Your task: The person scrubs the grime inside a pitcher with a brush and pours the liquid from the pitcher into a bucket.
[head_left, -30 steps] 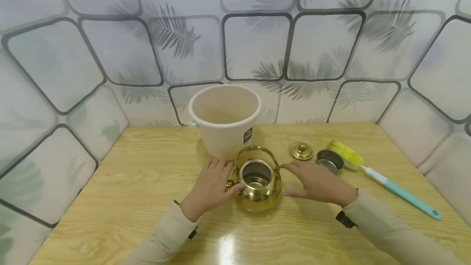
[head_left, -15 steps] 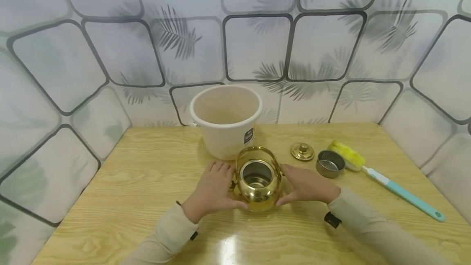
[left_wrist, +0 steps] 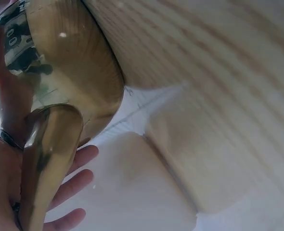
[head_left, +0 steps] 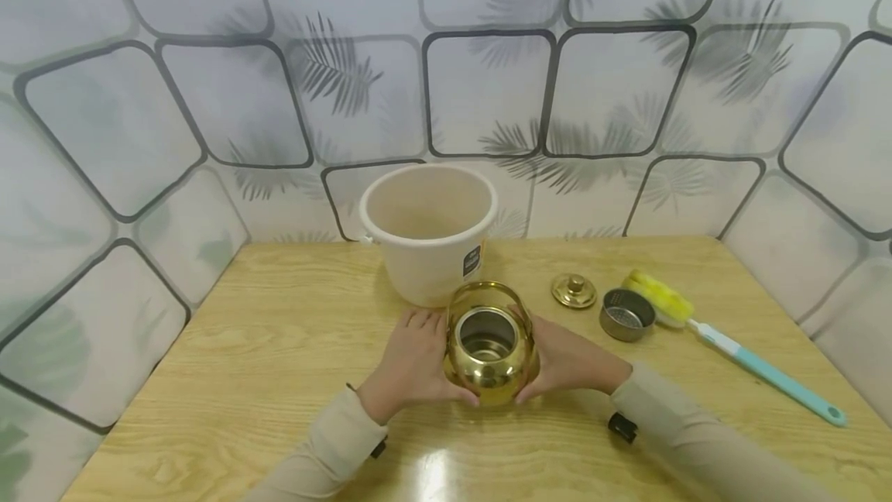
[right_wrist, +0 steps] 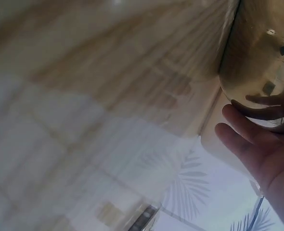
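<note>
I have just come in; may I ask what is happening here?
A person holds an open gold kettle between the left hand and right hand, in front of a white bucket. The small gold lid lies off to the right on the wooden table, near a metal strainer and a yellow-headed brush.

Item count. The kettle [head_left: 491, 372] numbered one, with one arched handle [head_left: 489, 285] and one spout [left_wrist: 58, 154]. Lids: one gold lid [head_left: 574, 291]. Buckets: one white bucket [head_left: 421, 266], which bore one visible dark label [head_left: 472, 260]. Strainers: one perforated metal strainer [head_left: 626, 318]. Brushes: one long-handled brush [head_left: 732, 346], with one yellow head [head_left: 658, 293]. Work surfaces: one wooden table [head_left: 293, 347]. Hands numbered two: one left hand [head_left: 414, 366] and one right hand [head_left: 571, 359]. Sleeves numbered two: one left sleeve [head_left: 334, 440] and one right sleeve [head_left: 686, 428].
</note>
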Motion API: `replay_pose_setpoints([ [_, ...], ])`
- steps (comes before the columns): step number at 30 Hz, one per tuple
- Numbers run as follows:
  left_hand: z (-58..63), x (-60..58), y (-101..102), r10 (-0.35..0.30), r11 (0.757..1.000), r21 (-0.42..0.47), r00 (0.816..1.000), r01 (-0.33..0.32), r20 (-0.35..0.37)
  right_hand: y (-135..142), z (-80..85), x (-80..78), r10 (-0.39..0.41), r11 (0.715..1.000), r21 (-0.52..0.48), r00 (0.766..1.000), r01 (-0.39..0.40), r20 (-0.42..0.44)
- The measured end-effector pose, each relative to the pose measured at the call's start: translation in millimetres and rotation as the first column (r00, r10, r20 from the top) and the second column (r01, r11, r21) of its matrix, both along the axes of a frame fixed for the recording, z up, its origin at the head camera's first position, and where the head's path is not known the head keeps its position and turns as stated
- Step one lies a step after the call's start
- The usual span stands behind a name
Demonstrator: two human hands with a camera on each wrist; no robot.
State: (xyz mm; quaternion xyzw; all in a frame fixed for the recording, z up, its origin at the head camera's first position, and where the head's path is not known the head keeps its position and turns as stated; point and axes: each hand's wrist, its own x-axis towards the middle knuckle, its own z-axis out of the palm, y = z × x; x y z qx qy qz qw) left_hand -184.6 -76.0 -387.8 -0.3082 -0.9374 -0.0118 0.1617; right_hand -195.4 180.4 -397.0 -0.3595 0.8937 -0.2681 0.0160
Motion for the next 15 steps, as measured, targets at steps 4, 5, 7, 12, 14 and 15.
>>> replay_pose_setpoints([
  [4,-0.5,-2.2,1.4,-0.022,0.999,0.039,1.000,0.022,-0.016,-0.1,-0.2,-2.1,0.009,1.000,-0.002,0.999,-0.009,-0.043],
  [5,-0.7,-2.8,1.6,-0.028,0.998,0.049,0.999,0.030,-0.024,0.0,-0.6,-2.9,0.012,1.000,-0.002,0.998,-0.012,-0.055],
  [7,-1.1,-3.9,2.1,-0.042,0.997,0.068,0.998,0.044,-0.040,0.2,-1.3,-4.2,0.019,1.000,-0.005,0.997,-0.020,-0.077],
  [12,-2.0,-5.7,1.9,-0.061,0.994,0.089,0.997,0.066,-0.049,-0.3,-0.4,-4.1,0.025,1.000,-0.014,0.995,-0.027,-0.095],
  [14,1.2,-6.1,1.2,-0.062,0.995,0.077,0.997,0.065,-0.045,-0.9,2.4,-4.0,0.023,1.000,-0.010,0.994,-0.025,-0.102],
  [15,4.5,-6.4,1.0,-0.061,0.996,0.068,0.997,0.065,-0.050,-1.2,4.8,-4.3,0.021,1.000,-0.011,0.994,-0.022,-0.106],
])
